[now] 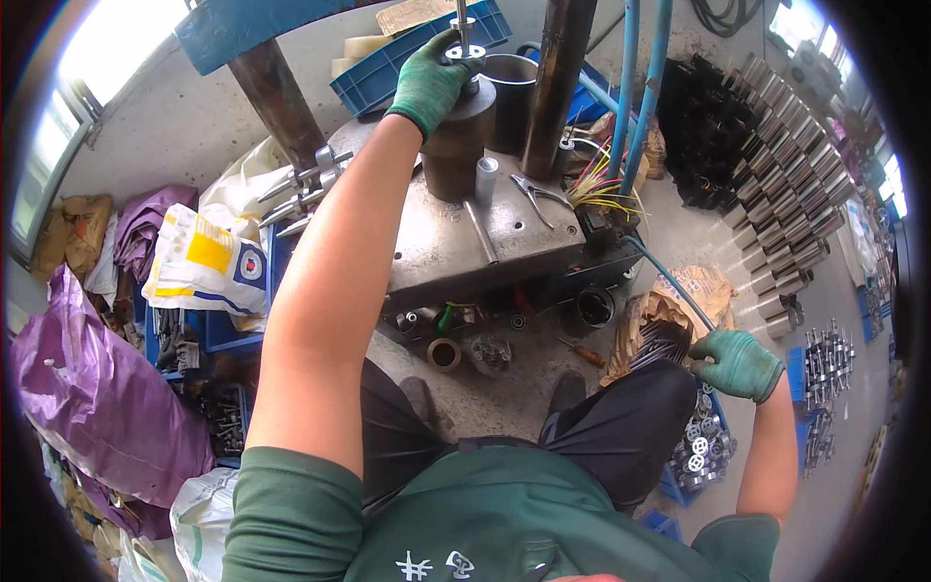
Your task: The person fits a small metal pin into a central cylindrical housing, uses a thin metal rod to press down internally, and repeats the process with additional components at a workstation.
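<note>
My left hand (430,85), in a green glove, reaches far forward to the press. Its fingers wrap round the side of a round metal flange (466,53) with holes, which sits below the press's upright rod (463,14). Beneath it stands a thick steel cylinder (454,145) on the metal press bed (436,242). At the right, my gloved right hand (739,366) is closed round the lower end of a long blue lever (669,278) that slants up to the press. Pliers (533,197), a short metal tube (486,177) and a loose metal rod (480,231) lie or stand on the bed.
Blue crates of shiny flanges (700,451) and shafts (824,369) stand at the right, near stacked steel tubes (786,184). Loose coloured wires (601,184) hang beside the press. A purple sack (107,388) and a white-yellow bag (208,257) fill the left. A screwdriver (582,351) lies on the floor.
</note>
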A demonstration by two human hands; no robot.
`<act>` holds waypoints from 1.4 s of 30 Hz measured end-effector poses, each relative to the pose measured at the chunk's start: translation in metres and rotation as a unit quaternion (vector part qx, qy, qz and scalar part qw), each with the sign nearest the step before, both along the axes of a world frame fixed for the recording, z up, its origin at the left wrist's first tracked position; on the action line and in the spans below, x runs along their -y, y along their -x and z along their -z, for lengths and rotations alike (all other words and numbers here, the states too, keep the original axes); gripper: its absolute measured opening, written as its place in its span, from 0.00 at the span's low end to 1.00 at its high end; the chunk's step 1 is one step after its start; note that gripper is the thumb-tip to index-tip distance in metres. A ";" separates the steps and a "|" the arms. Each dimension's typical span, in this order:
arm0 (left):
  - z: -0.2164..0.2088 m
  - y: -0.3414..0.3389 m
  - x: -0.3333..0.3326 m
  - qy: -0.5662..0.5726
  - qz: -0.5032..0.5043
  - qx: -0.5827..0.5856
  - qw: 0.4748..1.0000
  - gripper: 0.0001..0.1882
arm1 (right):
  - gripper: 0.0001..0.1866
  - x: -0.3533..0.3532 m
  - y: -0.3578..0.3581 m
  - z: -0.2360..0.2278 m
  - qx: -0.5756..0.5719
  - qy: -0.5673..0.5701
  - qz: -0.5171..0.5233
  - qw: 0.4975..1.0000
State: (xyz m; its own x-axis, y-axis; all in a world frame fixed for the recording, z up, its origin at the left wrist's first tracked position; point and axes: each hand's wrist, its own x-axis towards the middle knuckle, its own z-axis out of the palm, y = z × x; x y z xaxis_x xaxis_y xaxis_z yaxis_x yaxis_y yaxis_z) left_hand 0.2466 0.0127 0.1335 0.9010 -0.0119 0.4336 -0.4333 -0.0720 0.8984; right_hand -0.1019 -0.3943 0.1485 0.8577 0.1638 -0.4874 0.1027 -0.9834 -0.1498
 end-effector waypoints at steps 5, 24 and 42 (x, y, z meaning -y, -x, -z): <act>0.001 -0.007 -0.002 -0.033 -0.010 0.015 0.999 0.32 | 0.20 0.008 -0.002 -0.006 0.078 -0.071 0.042 0.994; 0.006 -0.012 -0.004 -0.009 -0.005 0.013 1.000 0.28 | 0.16 0.022 -0.009 -0.001 0.300 -0.162 0.112 0.933; 0.008 -0.015 -0.003 0.011 0.003 0.011 1.000 0.23 | 0.22 0.069 -0.100 -0.024 0.511 -0.160 0.136 0.834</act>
State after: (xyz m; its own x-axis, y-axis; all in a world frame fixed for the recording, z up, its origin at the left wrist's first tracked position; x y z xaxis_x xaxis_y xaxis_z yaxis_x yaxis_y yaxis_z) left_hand 0.2616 0.0158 0.1253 0.8915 -0.0083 0.4530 -0.4528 -0.0503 0.8902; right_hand -0.0021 -0.4638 0.1721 0.8252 -0.1225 0.5513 0.1175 -0.9176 -0.3797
